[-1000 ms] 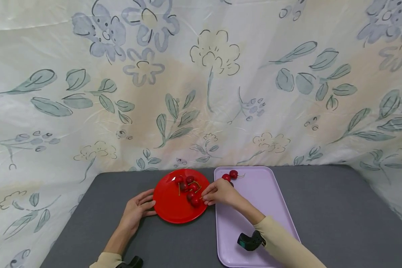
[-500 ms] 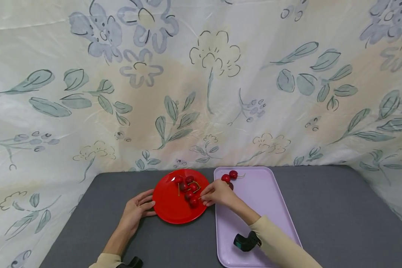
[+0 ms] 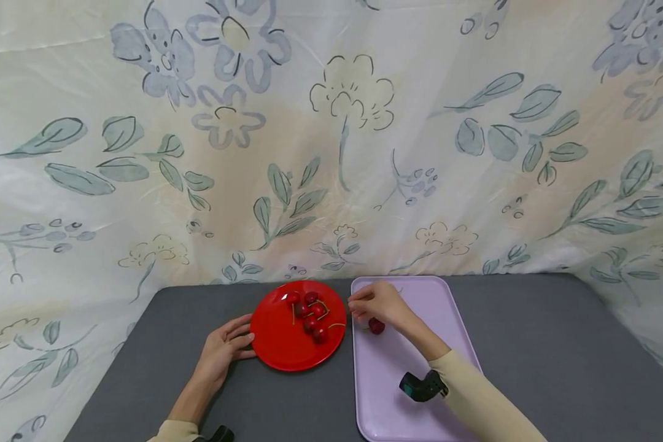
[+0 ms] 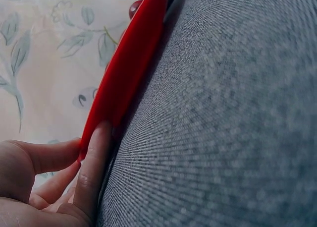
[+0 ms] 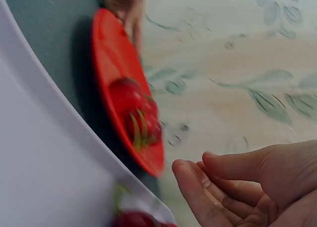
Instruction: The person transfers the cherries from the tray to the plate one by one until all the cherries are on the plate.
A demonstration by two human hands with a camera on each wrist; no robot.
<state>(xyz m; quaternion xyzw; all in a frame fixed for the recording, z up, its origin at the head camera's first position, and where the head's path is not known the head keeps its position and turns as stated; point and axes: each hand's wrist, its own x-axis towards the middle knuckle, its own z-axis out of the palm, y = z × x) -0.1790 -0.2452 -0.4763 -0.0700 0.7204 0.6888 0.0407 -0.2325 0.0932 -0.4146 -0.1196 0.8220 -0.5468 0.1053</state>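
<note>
Several red cherries (image 3: 310, 323) with stems lie in a group on the red plate (image 3: 282, 350). My left hand (image 3: 226, 344) holds the plate's left rim; in the left wrist view the thumb (image 4: 57, 155) and a finger (image 4: 93, 170) lie on either side of the rim. Over the far left part of the lilac tray (image 3: 414, 380), my right hand (image 3: 383, 305) hovers with nothing in its loosely bent fingers, thumb and fingertip close together. A dark red cherry (image 3: 376, 326) sits on the tray just below that hand, which hides the tray's far left corner.
A dark grey cloth (image 3: 547, 356) covers the table under plate and tray. Behind its far edge hangs a floral curtain (image 3: 364, 202). Each forearm wears a black wrist device, the right one (image 3: 422, 385) above the tray.
My right hand has let go of the stem of the cherry nearest it on the plate. It has moved right and back over the tray. The left hand stays at the rim.
</note>
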